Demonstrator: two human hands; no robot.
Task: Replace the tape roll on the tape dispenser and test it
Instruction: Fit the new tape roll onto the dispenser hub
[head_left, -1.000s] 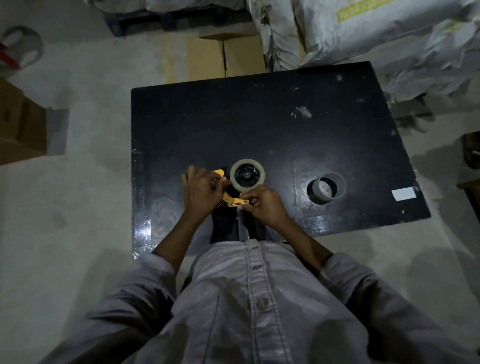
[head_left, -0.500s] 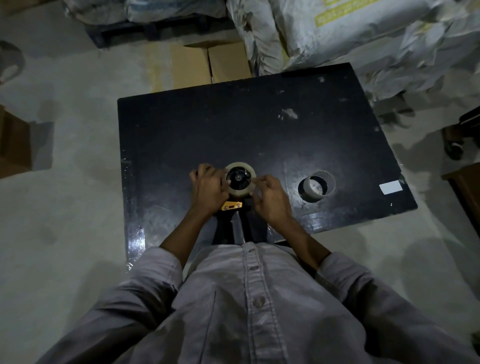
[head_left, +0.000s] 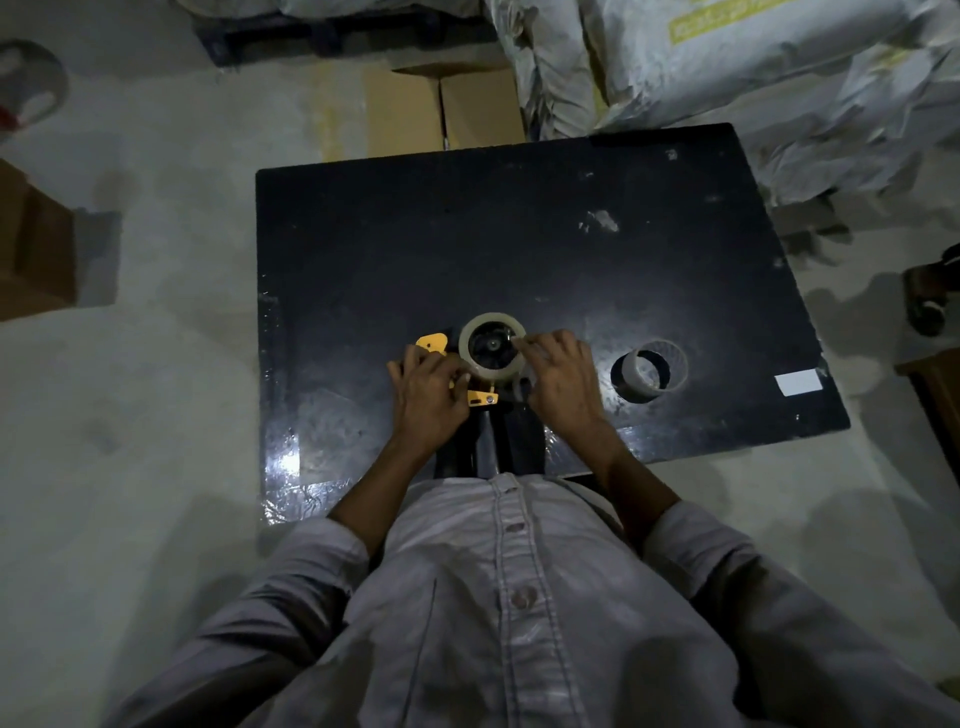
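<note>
A yellow tape dispenser (head_left: 434, 344) lies on the black table (head_left: 467, 234) near its front edge. A clear tape roll (head_left: 491, 326) sits on the dispenser's black hub. My left hand (head_left: 428, 397) grips the yellow frame from the left. My right hand (head_left: 558, 382) rests on the roll's right side, with its fingertips curled onto the rim. An empty cardboard core (head_left: 649, 370) stands on the table to the right, apart from both hands.
A small white label (head_left: 797, 383) lies near the table's right front corner. Cardboard boxes (head_left: 444, 111) and large grey sacks (head_left: 727, 67) stand behind the table. Another brown box (head_left: 31, 249) sits on the concrete floor at the left.
My right hand has moved up from the dispenser's lower yellow part onto the roll's right rim. The left hand has slid slightly lower, uncovering the yellow tip.
</note>
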